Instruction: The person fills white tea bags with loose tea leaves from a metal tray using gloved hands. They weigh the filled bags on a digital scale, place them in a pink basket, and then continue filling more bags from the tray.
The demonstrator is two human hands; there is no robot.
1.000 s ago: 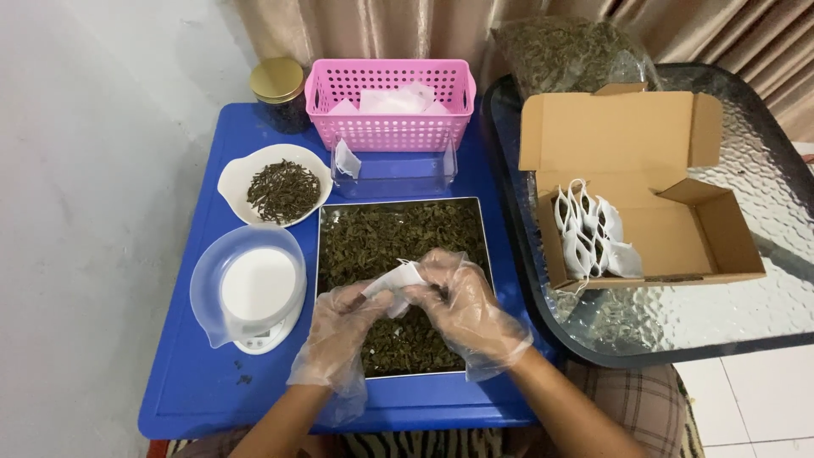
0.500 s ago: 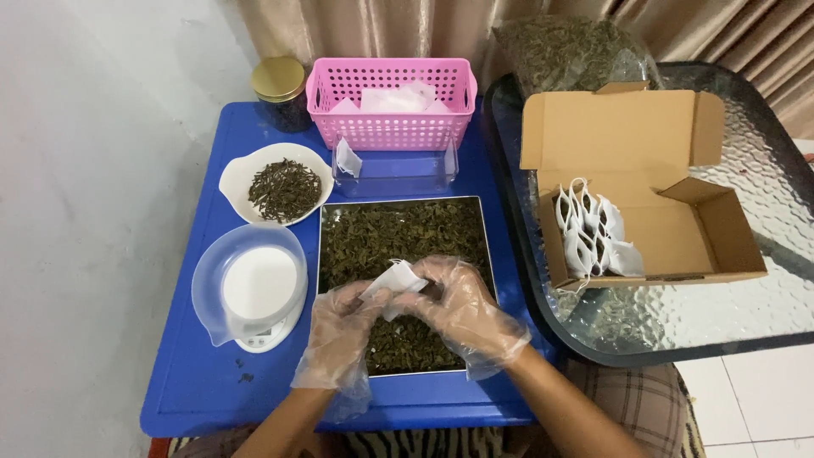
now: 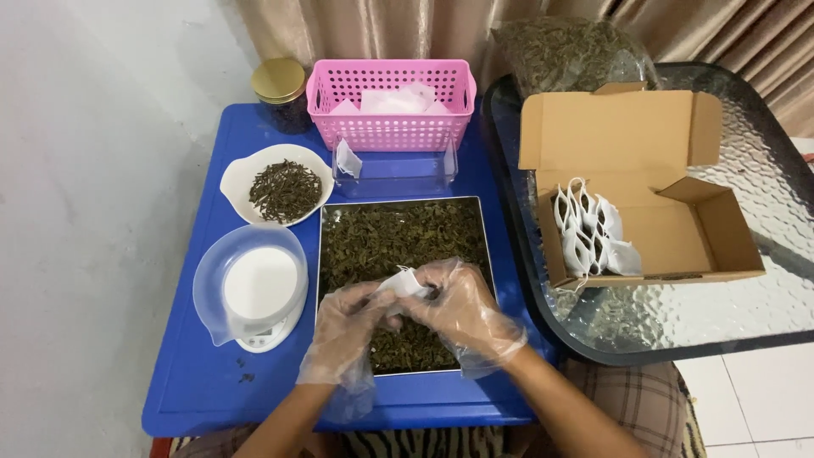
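The small white filter bag (image 3: pixel 404 282) sits over the tray of dried leaves (image 3: pixel 398 239). Your left hand (image 3: pixel 346 326) and right hand (image 3: pixel 462 307) pinch it between curled gloved fingers, barely shifted from before.

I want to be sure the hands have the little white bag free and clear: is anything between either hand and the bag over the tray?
Nothing visible does. The left hand and right hand, both in clear gloves, already pinch the small white bag directly, above the tray of dried leaves. Only the thin glove film lies between skin and bag.
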